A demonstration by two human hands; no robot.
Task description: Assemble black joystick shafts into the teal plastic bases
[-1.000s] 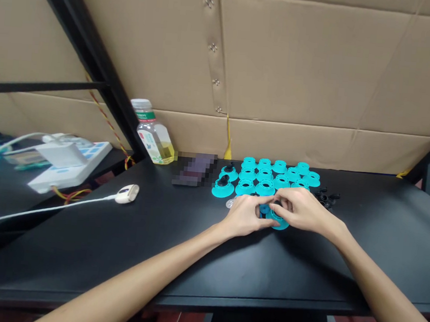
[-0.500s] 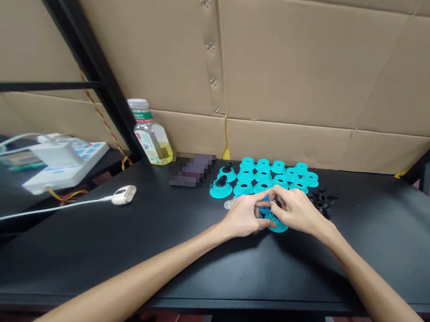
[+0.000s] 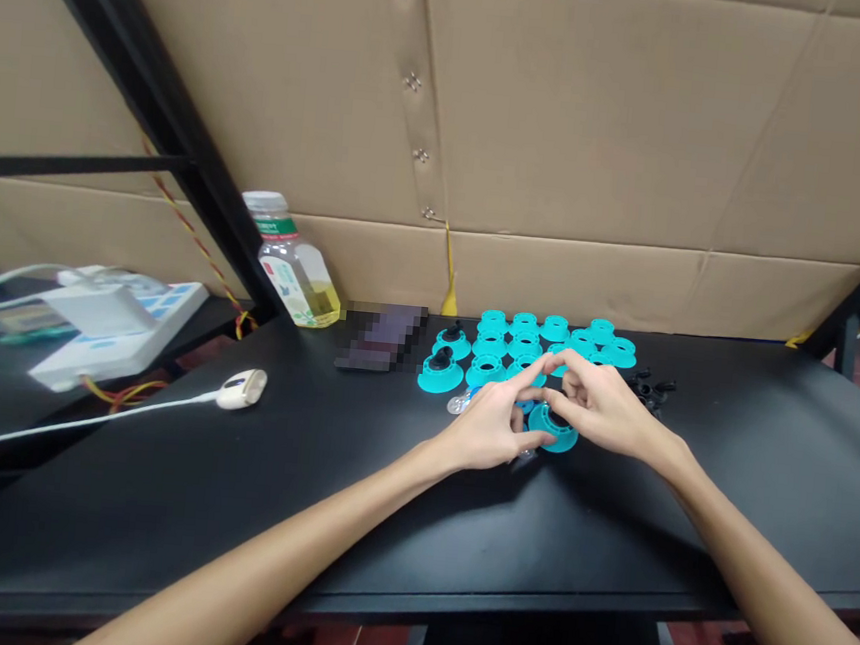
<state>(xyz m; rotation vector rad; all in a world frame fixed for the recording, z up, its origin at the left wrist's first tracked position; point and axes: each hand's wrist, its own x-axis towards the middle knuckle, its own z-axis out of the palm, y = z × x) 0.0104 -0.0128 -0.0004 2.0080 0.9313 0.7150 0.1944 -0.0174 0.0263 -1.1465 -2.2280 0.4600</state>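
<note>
Both my hands meet over a turquoise flanged plastic part (image 3: 553, 430) lying on the black table (image 3: 310, 493). My left hand (image 3: 490, 423) has its fingers curled, thumb and forefinger pinched at the part's left side. My right hand (image 3: 597, 407) pinches from above and the right, fingertips touching the left hand's. What the fingertips pinch is hidden. Behind them stand several more turquoise parts (image 3: 525, 349) in rows; two at the left (image 3: 441, 372) carry black inserts. A small heap of black pieces (image 3: 651, 390) lies right of the rows.
A bottle with yellow liquid (image 3: 293, 270) stands at the back left beside a dark flat object (image 3: 381, 338). A white device on a cable (image 3: 242, 387) lies on the left. A white power strip (image 3: 109, 330) sits on the neighbouring table. Cardboard walls the back.
My hands have stayed over the same turquoise part, with fingers shifting slightly and fingertips lifted. The view has drifted a little, so everything sits slightly lower-left.
</note>
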